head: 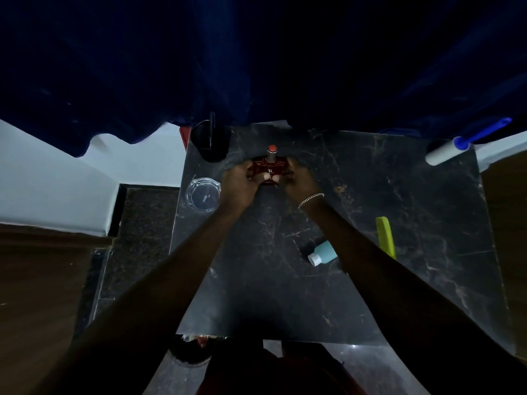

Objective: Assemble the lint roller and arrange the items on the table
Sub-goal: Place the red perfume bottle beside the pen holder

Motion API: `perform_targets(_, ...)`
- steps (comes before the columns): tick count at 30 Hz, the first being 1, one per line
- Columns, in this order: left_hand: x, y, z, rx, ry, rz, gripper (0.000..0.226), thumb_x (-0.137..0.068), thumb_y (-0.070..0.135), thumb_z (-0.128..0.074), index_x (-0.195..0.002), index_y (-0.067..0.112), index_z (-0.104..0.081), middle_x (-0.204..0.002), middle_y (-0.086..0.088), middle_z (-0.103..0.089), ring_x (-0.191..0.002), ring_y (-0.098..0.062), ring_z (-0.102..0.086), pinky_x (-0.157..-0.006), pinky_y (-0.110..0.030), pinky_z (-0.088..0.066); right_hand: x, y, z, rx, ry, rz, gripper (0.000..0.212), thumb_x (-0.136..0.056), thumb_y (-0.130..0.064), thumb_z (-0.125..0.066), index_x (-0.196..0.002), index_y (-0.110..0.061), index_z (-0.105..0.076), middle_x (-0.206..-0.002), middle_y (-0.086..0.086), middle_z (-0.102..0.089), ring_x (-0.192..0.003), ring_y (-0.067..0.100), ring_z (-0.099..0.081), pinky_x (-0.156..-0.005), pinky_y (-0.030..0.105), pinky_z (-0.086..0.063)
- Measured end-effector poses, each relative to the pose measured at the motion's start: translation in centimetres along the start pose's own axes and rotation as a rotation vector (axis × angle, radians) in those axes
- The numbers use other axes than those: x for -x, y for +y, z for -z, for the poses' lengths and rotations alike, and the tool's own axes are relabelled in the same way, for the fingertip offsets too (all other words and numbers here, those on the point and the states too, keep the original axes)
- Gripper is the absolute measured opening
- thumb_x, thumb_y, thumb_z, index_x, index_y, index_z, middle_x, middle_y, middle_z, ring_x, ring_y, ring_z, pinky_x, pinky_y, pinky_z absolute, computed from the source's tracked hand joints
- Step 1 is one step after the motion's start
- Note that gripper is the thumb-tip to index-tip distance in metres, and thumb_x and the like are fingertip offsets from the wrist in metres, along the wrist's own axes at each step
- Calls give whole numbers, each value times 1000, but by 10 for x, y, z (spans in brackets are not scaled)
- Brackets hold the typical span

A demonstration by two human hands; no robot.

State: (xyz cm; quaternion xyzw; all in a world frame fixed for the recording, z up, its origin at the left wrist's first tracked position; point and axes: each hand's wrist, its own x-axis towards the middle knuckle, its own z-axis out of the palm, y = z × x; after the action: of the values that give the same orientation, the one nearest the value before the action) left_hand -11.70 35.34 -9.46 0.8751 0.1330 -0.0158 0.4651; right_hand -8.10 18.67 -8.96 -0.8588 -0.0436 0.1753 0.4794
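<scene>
Both hands on the red bottle (269, 171) at the far middle of the dark marble table (370, 295): left hand (238, 182) wraps its left side, right hand (296, 178) (bracelet at the wrist) wraps its right side, fingers curled closed around it, bottle upright with its cap on top. Lint roller (456, 146) looks already assembled, blue handle in the white roll, lying at the far corner well right of the bottle, handle end poking past the table edge. So the step in hand reads as arranging. To do it well: keep the bottle vertical, set the base flat, let go one hand at a time, and don't sweep into the black cup (211, 141) just left of and behind the bottle or the glass ashtray (203, 195) left of and nearer than it. Teal bottle (323, 253) lies on its side nearer and to the right of the red bottle, green comb (385, 238) further right again; both probably still need tidying. Hard to see: scene is very dark, bottle base and fingertips are hidden behind the hands, so can't tell if it's resting on the table or lifted. Teal bottle is partly covered by the right forearm. The dark stick in the cup is unidentifiable.
</scene>
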Motion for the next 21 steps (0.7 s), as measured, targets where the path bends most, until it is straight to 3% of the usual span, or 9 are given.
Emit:
perform_targets(4, -20, -2, -7, -107, 64, -4, 36, -94, 34, -72, -123, 13, -67, -112, -6, -77, -103, -23, -72, -91, -30, -54, -23, 5, -6, 108, 66, 44, 41, -89, -10, -69, -129, -9, -58, -121, 10, -71, -109, 21, -69, -91, 26, -51)
perform_targets(7, -32, -6, -13, -179, 60, 12, 37, -98, 34, -64, -131, 17, -60, -116, -9, -75, -108, -30, -70, -93, -41, -55, -38, 8, -10, 151, 93, 40, 40, -89, -7, -66, -128, -10, -59, -119, 10, -72, -110, 25, -70, -97, 37, -55)
perform_targets(9, -40, -9, -16, -170, 36, 23, 37, -101, 33, -60, -134, 17, -58, -118, -10, -73, -111, -31, -68, -92, -40, -54, -47, 7, -12, 176, 76, 20, 40, -89, -10, -66, -127, -14, -57, -118, 8, -73, -110, 26, -70, -98, 40, -55)
perform_targets(13, -55, -17, -18, -109, 21, 53, 36, -102, 27, -58, -135, 13, -55, -119, -13, -72, -112, -31, -67, -85, -32, -47, -63, 6, -18, 193, 64, 21, 43, -87, -5, -65, -128, -14, -55, -118, 7, -72, -109, 24, -69, -85, 19, -50)
perform_targets(14, -58, -19, -18, -93, 22, 53, 36, -103, 27, -57, -136, 12, -55, -119, -14, -72, -112, -31, -67, -85, -33, -47, -67, 7, -20, 188, 56, 19, 45, -87, -1, -64, -130, -12, -53, -119, 8, -71, -110, 23, -68, -85, 19, -49)
perform_targets(18, -66, -24, -19, -46, 24, 43, 34, -102, 26, -57, -134, 14, -55, -115, -13, -72, -108, -30, -68, -81, -31, -45, -77, 8, -27, 174, 60, 29, 47, -91, 0, -58, -136, -9, -48, -124, 12, -67, -114, 27, -66, -92, 30, -52)
perform_targets(21, -71, -28, -20, -15, 15, 54, 36, -101, 23, -57, -135, 16, -52, -116, -12, -72, -107, -30, -68, -86, -38, -53, -80, 6, -30, 146, 57, 0, 46, -95, -5, -55, -140, -11, -47, -122, 11, -68, -109, 22, -67, -95, 36, -55)
